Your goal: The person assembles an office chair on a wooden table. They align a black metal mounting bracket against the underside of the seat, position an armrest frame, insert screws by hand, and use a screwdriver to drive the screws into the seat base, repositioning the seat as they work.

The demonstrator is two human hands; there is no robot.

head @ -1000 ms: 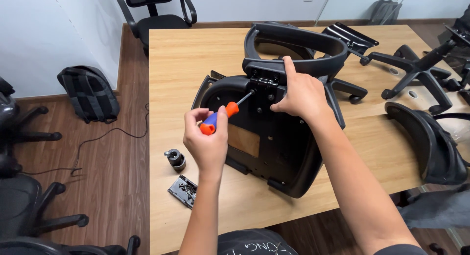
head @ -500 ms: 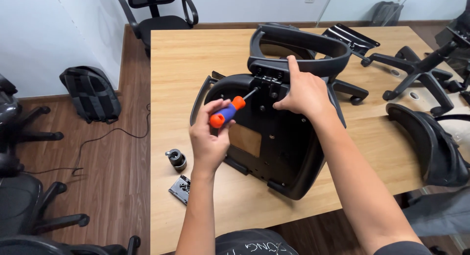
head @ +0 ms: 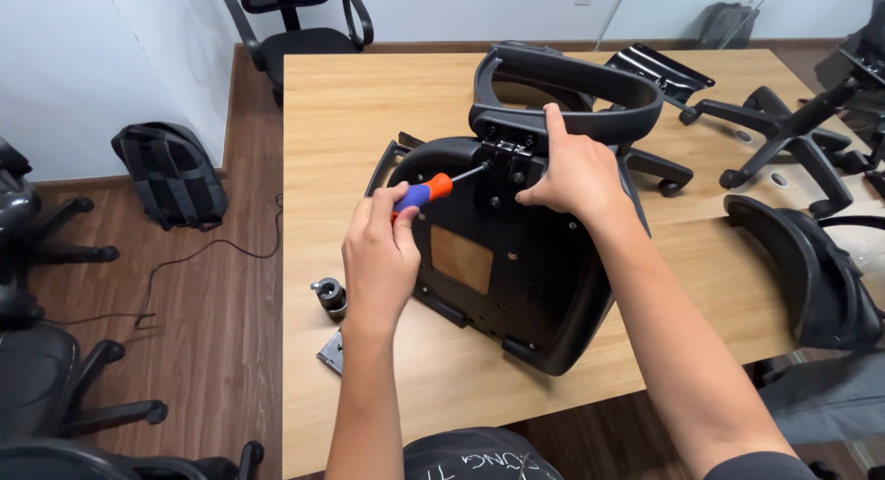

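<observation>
Wooden table [head: 369, 120] carries the upturned chair seat [head: 516, 277]. Your left hand [head: 380, 259] is clamped on the screwdriver [head: 426, 192]; keep it square to the bracket [head: 507, 162]. Your right hand [head: 576, 171], fingers closed, braces the bracket: press firmly.

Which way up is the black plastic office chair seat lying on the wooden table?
Upside down: the black plastic chair seat shows its bare underside, with screw holes and the metal bracket facing up.
</observation>
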